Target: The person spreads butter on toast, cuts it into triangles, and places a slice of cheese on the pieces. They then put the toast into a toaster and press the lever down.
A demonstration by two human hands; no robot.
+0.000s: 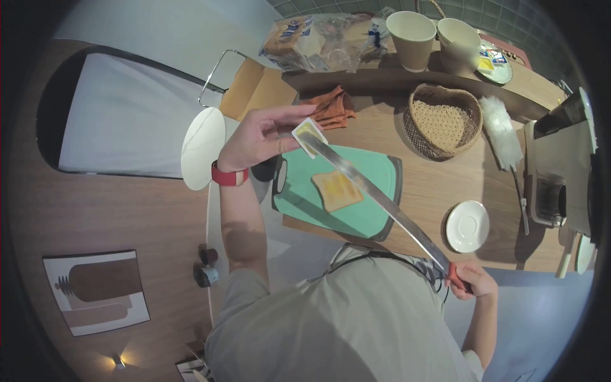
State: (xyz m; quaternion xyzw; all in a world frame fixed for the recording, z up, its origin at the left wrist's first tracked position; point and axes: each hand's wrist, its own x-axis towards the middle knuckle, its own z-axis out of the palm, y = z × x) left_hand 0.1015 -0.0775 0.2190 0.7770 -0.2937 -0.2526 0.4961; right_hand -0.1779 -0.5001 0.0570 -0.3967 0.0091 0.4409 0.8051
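My left hand point(267, 135) holds a small white tub of butter point(308, 136) tilted above the cutting board, thumb and fingers closed around its sides. In my right hand point(472, 279) is the red handle of a long-bladed knife point(388, 205). The blade reaches up and left across the board, and its tip is inside the tub, at the yellow butter. Below the blade, a slice of bread point(337, 190) with yellow patches on it lies on the green cutting board point(299, 207).
Beyond the board lies an orange-brown cloth point(334, 108). A wicker basket point(445, 121), a white duster point(501, 130) and a white saucer point(467, 226) sit to the right. Paper cups point(411, 41) and bagged bread point(296, 41) stand on the raised back shelf. A white appliance point(560, 159) is at far right.
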